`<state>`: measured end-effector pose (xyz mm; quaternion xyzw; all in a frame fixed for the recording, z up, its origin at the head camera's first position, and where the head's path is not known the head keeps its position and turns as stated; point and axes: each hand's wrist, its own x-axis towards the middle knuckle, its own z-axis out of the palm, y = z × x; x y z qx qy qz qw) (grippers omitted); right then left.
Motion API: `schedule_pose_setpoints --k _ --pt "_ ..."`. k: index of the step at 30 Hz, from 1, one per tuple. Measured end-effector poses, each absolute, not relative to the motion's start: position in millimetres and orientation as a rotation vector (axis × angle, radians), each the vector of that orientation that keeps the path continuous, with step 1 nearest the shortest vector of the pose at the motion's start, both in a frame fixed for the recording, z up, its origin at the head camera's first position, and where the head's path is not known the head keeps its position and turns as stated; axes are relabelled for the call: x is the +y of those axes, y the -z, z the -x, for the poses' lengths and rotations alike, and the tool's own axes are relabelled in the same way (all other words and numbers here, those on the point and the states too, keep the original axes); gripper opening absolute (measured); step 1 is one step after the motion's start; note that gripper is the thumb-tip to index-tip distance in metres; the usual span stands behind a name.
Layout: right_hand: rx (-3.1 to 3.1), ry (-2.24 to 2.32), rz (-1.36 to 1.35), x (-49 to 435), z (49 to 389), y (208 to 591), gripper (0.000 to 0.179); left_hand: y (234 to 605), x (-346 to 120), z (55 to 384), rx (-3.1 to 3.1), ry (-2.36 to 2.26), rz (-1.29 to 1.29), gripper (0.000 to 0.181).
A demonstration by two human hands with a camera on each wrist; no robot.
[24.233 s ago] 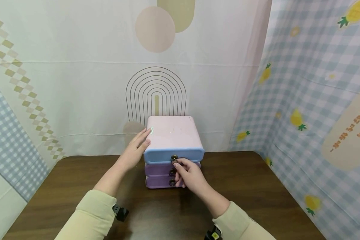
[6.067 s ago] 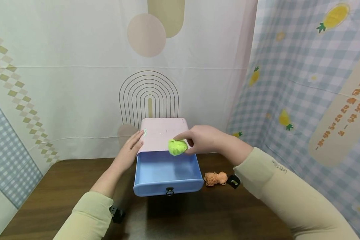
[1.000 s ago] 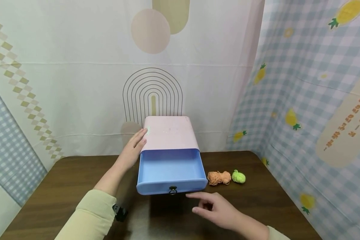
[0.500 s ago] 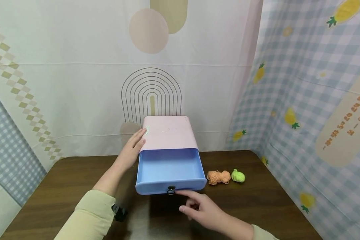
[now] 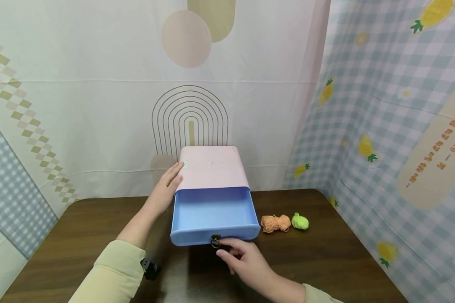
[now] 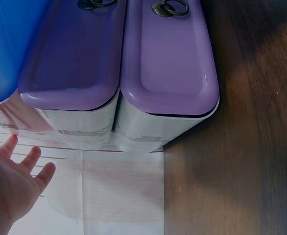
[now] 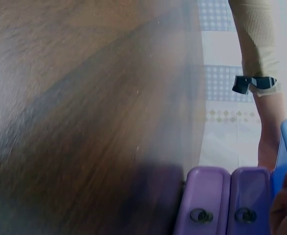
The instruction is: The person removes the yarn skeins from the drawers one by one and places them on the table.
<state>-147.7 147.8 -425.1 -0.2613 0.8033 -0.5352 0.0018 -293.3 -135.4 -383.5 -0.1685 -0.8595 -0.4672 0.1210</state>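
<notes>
A pink-topped drawer unit (image 5: 212,168) stands at the table's back, its blue top drawer (image 5: 214,208) pulled out with nothing visible inside. My left hand (image 5: 163,193) lies against the unit's left side, fingers extended. At the drawer front, my right hand (image 5: 248,263) has its index fingertip at the dark metal ring pull (image 5: 215,243); the thumb is just below, with a gap between them. The left wrist view shows two closed purple drawers (image 6: 170,54) under the blue one. In the right wrist view my right hand (image 7: 286,203) is partly cut off.
An orange yarn bundle (image 5: 275,223) and a small lime-green yarn ball (image 5: 300,221) lie on the brown table (image 5: 318,256), right of the drawer. A patterned white cloth (image 5: 98,134) hangs behind, and a blue checked cloth (image 5: 386,176) borders the right side.
The top drawer was pulled out, and orange and green yarn now lie on the table. Over the last second my right hand has moved left to the ring pull; the left stays put.
</notes>
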Motion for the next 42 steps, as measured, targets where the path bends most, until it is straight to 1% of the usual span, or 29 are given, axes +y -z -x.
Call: schedule_pose_setpoints --k 5,13,19,26,42 --pt "2.517 1.722 0.725 141 147 425 0.028 383 -135 293 -2.512 1.360 0.488 0.055" --pt "2.521 1.788 0.714 137 144 423 0.025 384 -135 293 -2.508 1.365 0.481 0.055" --pt "2.507 1.806 0.658 136 148 422 0.023 384 -135 293 -2.505 1.367 0.483 0.055" --pt "2.466 1.852 0.577 133 161 417 0.022 385 -136 293 -2.490 1.372 0.489 0.055" --pt "2.417 1.943 0.536 124 202 410 0.024 385 -135 293 -2.483 1.380 0.497 0.054"
